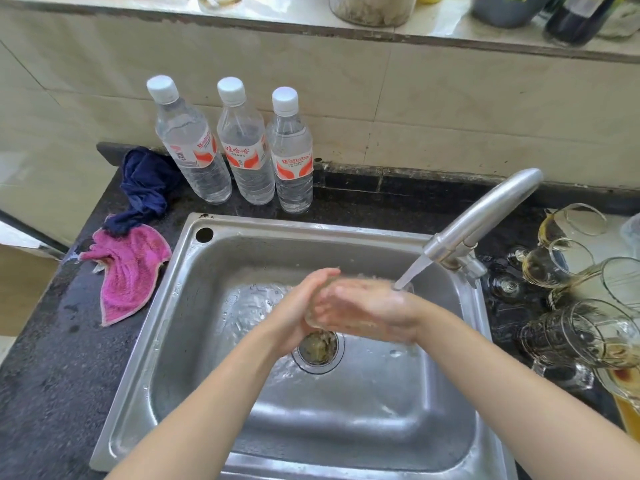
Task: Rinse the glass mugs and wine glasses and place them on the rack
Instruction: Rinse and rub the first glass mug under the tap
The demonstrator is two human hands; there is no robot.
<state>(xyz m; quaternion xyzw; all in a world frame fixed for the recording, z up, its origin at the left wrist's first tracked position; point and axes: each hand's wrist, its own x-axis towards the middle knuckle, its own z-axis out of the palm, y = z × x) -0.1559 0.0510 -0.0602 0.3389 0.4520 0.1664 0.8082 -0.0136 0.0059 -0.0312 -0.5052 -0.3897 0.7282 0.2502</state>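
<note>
Over the steel sink (180, 271) both my hands hold a clear glass (349, 336) lying on its side under the running tap (485, 216). My left hand (304, 306) cups its left end. My right hand (377, 313) wraps round its body, the fingers showing blurred through the glass. The water stream (412, 271) hits the glass's right end. Whether it has a handle or a stem is hidden. Several used glass mugs (561, 261) and wine glasses (581, 220) with brownish dregs crowd the counter at the right.
Three water bottles (246, 147) stand behind the sink. A navy cloth (145, 181) and a pink cloth (128, 271) lie on the dark counter to the left. The drain strainer (318, 348) holds debris. Jars sit on the ledge (138, 15) above.
</note>
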